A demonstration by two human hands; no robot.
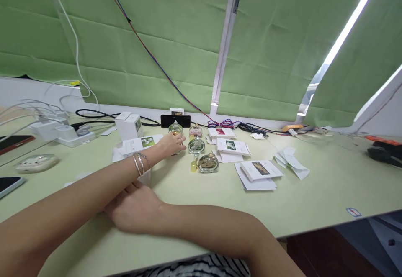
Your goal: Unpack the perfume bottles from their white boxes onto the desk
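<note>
My left hand [172, 144] reaches forward over the table, fingers curled round a glass perfume bottle [175, 126] whose clear top shows above them. The hand covers the bottle's lower part. Under my left forearm lies my right hand [138, 208], turned leftward beside a white box [145, 178]. My left arm hides most of its fingers, so its grip is unclear. Just right of my left hand stand more perfume bottles: a pinkish one [195, 130] at the back, a clear one [196, 145] and a darker-labelled one [208, 163] in front. A small yellow vial [194, 165] stands beside that last one.
Flat white cartons [261, 170] with flower pictures lie on the right, near crumpled paper [292, 162]. An upright white box [128, 126] and a dark phone [175, 121] stand at the back. Left are a power strip [75, 137] and cables. The table's front edge runs nearby.
</note>
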